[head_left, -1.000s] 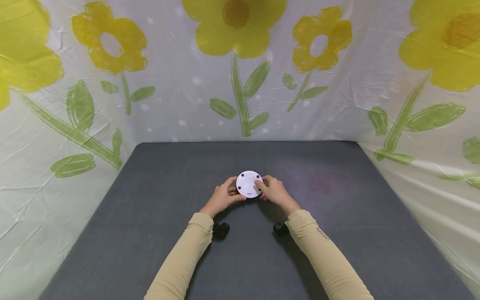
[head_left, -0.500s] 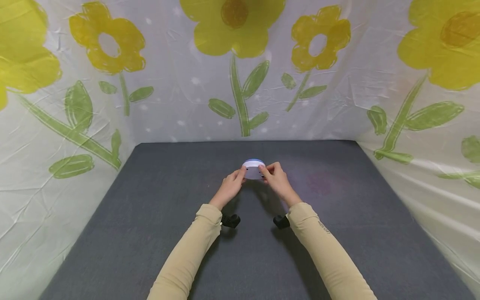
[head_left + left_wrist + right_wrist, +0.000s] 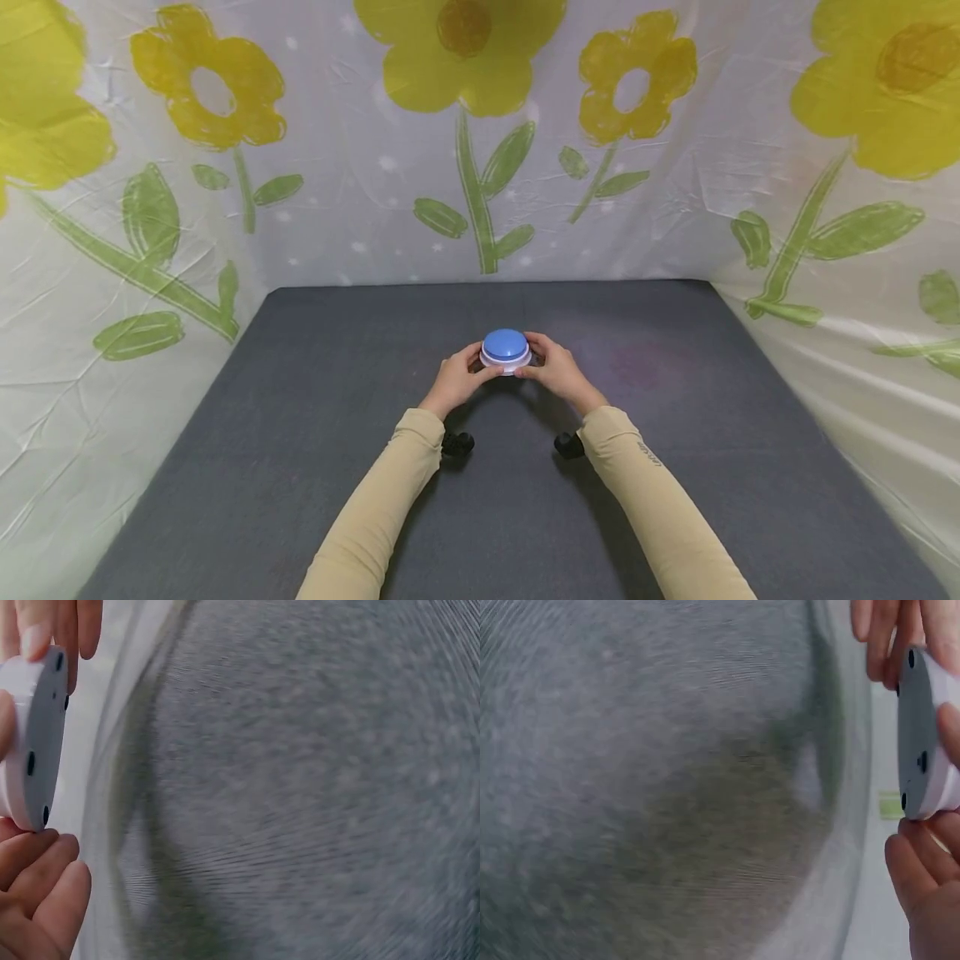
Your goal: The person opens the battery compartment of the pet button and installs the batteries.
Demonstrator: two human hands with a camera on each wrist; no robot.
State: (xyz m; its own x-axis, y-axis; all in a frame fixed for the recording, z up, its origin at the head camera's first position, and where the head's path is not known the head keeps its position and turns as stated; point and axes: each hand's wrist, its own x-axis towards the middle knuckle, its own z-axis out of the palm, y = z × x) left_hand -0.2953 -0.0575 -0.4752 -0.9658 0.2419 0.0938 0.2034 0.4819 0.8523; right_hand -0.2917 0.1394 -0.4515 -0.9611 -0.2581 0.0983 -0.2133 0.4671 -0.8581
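Note:
A round push-button buzzer (image 3: 506, 343) with a blue dome and a white base is held level, dome up, between both hands. My left hand (image 3: 453, 379) grips its left side, thumb at the near edge and fingers round the far side. On the opposite side my right hand (image 3: 561, 375) holds it in the same way. Its white underside with small black feet shows edge-on in the left wrist view, where the base (image 3: 43, 742) is off the table. The right wrist view shows the base (image 3: 922, 742) between the fingertips of both hands; the blue dome is out of frame there.
A dark grey cloth-covered table (image 3: 360, 350) spreads under the arms. Behind and at both sides hangs a white curtain (image 3: 337, 208) with yellow flowers. Black wrist cameras, such as the left one (image 3: 457, 444), sit below the beige sleeves.
The buzzer's underside with its speaker holes faced up toward the head camera a second ago. Both hands have turned it over, and the blue dome now faces up.

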